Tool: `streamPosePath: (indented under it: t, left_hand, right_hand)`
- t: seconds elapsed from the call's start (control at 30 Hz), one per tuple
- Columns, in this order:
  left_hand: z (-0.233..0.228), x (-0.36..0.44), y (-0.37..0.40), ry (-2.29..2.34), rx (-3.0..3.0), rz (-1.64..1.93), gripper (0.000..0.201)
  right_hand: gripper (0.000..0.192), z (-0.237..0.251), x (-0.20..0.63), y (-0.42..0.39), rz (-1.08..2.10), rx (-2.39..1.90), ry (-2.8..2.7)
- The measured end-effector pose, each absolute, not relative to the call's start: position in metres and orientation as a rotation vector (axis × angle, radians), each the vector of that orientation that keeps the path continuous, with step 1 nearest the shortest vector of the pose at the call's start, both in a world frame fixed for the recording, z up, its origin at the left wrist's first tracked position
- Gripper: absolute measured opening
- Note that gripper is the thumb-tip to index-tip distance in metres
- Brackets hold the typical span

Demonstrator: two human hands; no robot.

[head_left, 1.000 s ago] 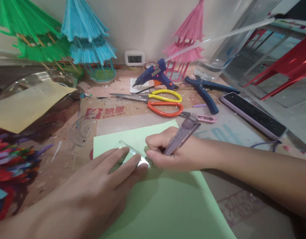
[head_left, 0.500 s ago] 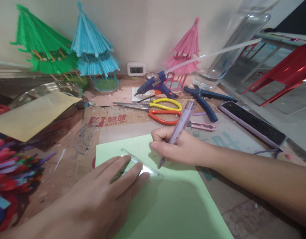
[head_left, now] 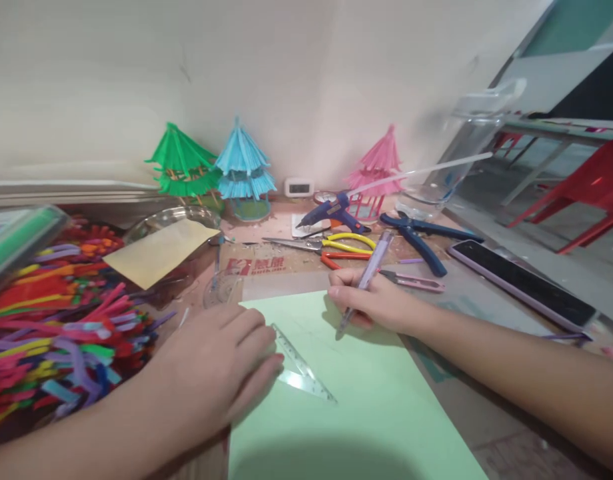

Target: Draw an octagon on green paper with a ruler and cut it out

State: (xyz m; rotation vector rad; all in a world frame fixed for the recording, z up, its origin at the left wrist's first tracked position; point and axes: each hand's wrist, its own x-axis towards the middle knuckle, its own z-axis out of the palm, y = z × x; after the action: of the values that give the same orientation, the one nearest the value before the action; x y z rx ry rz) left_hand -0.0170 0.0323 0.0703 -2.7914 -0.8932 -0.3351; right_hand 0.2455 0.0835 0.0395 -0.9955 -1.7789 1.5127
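Observation:
On the light green paper (head_left: 381, 393) lies a clear triangular set square (head_left: 306, 383). My left hand (head_left: 221, 360) is at its left side, fingers curled and closed on that edge, which the fingertips hide. In my right hand (head_left: 376, 300) I grip a pale purple pen (head_left: 371, 267), its tip pointing down close to the paper's surface, right of the set square. Whether the tip touches the paper, I cannot tell. Faint lines show on the sheet between the pen and the set square.
Behind the paper lie scissors (head_left: 306, 245), a glue gun (head_left: 331, 212), pliers (head_left: 416, 240) and a pink cutter (head_left: 416, 281). A phone (head_left: 521, 283) is at the right. Colourful pipe cleaners (head_left: 61, 333) heap at the left. Green (head_left: 184, 157), blue (head_left: 242, 160) and pink (head_left: 381, 160) pavilion models stand by the wall.
My left hand has gone from lying flat over the set square to curling at its left edge. The set square has shifted down the sheet. The view has tilted up, and the pen stays gripped.

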Motion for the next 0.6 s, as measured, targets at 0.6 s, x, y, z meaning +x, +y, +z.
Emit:
streamPosePath:
  t: [0.6]
  left_hand:
    - [0.071,-0.017,0.032,-1.491,-2.863,-0.102,0.055]
  right_hand:
    - [0.021,0.069,0.288,0.041,0.656,-1.484,-2.012]
